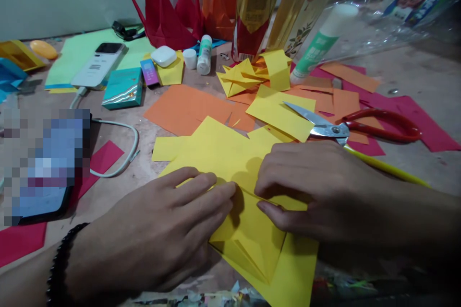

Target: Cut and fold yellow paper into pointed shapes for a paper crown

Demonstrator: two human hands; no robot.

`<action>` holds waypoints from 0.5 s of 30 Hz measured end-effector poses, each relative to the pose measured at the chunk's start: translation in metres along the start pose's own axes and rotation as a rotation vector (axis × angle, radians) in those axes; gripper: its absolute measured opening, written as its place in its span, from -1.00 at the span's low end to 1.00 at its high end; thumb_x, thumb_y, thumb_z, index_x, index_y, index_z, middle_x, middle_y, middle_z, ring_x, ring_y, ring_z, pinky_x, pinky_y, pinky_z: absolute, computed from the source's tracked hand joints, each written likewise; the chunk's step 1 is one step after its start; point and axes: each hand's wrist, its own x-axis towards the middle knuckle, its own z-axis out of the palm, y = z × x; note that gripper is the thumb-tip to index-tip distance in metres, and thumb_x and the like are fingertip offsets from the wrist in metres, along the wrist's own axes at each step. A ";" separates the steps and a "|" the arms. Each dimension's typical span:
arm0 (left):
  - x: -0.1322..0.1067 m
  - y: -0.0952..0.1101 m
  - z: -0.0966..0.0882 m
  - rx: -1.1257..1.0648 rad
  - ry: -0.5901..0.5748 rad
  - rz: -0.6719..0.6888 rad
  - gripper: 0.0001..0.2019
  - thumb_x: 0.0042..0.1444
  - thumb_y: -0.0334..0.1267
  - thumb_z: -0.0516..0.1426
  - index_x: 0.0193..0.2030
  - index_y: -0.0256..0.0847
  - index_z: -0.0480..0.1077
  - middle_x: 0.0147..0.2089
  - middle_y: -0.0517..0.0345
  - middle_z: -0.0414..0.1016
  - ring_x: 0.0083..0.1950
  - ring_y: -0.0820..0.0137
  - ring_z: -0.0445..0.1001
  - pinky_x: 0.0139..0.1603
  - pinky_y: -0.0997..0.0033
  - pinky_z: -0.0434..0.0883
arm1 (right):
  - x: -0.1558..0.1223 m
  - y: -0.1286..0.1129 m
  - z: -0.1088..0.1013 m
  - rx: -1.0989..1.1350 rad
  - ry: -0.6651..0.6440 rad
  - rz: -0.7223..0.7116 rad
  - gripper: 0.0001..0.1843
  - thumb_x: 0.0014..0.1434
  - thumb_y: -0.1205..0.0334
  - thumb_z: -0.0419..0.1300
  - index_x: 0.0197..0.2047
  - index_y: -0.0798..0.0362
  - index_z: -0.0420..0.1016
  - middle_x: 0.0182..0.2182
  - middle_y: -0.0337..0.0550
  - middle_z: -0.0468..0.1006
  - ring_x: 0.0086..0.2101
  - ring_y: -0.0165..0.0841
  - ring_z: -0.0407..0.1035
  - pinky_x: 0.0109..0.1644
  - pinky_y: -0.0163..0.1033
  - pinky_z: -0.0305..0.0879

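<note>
A folded sheet of yellow paper (219,144) lies in front of me, with creased flaps and a triangular pocket near its lower edge. My left hand (173,220), a black bead bracelet (59,259) at its wrist, rests on the paper's left side. Its fingers are stretched out and their tips press on the sheet. On the right, my right hand (302,187) has its thumb and curled fingers closed on a raised edge of the yellow paper. Just beyond that hand lie open scissors (382,124) with red handles, their blades over a smaller yellow piece (281,110).
Orange paper (176,110) and crimson scraps (432,124) spread behind. Red (173,24) and orange paper crowns (219,9) stand at the back beside bottles (255,9). A large glue stick (320,48) stands right. A phone (54,168) with a white cable (135,139) is left.
</note>
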 end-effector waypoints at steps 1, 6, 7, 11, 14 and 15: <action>0.000 0.000 0.000 0.000 0.006 0.003 -0.67 0.55 -0.36 -0.09 0.13 -0.34 0.49 0.20 0.04 0.68 0.02 0.16 0.59 0.07 0.05 0.45 | 0.000 0.000 0.000 0.001 -0.004 -0.006 -0.92 0.36 0.26 0.25 -0.19 0.02 0.57 -0.30 -0.23 0.62 -0.26 -0.33 0.45 -0.21 -0.18 0.16; 0.001 -0.001 -0.001 -0.014 -0.006 0.017 -0.67 0.58 -0.31 -0.07 0.11 -0.34 0.51 0.25 0.04 0.66 0.04 0.19 0.60 0.11 0.07 0.46 | -0.002 0.000 -0.004 -0.068 -0.081 -0.096 -0.78 0.44 0.05 0.29 -0.19 0.01 0.56 -0.27 -0.23 0.61 -0.23 -0.30 0.45 -0.21 -0.16 0.19; 0.001 -0.001 -0.002 -0.019 -0.014 0.017 -0.68 0.57 -0.31 -0.06 0.13 -0.35 0.50 0.27 0.05 0.65 0.07 0.20 0.60 0.15 0.08 0.45 | -0.002 0.000 -0.006 -0.078 -0.107 -0.117 -0.73 0.46 0.00 0.26 -0.17 0.01 0.57 -0.26 -0.22 0.61 -0.23 -0.30 0.45 -0.22 -0.16 0.19; -0.003 -0.001 -0.003 -0.025 -0.038 0.026 -0.65 0.53 -0.32 -0.01 0.27 -0.42 0.45 0.32 0.06 0.64 0.15 0.21 0.60 0.28 0.10 0.38 | -0.002 -0.001 -0.013 -0.116 -0.162 -0.169 -0.68 0.51 -0.03 0.17 -0.12 -0.02 0.64 -0.22 -0.20 0.63 -0.23 -0.29 0.46 -0.22 -0.14 0.21; -0.005 -0.002 -0.003 -0.006 -0.040 0.046 -0.63 0.54 -0.30 -0.01 0.29 -0.47 0.45 0.33 0.01 0.63 0.18 0.17 0.58 0.28 0.07 0.35 | -0.002 0.000 -0.014 -0.177 -0.186 -0.198 -0.67 0.49 -0.05 0.18 -0.13 -0.04 0.67 -0.25 -0.20 0.61 -0.28 -0.29 0.43 -0.26 -0.12 0.20; -0.005 -0.002 -0.003 0.003 -0.041 0.054 -0.62 0.55 -0.28 -0.02 0.30 -0.45 0.44 0.35 0.00 0.62 0.19 0.17 0.58 0.27 0.07 0.35 | -0.002 0.000 -0.014 -0.196 -0.197 -0.210 -0.70 0.48 -0.02 0.19 -0.12 -0.03 0.67 -0.25 -0.21 0.62 -0.28 -0.28 0.43 -0.26 -0.11 0.20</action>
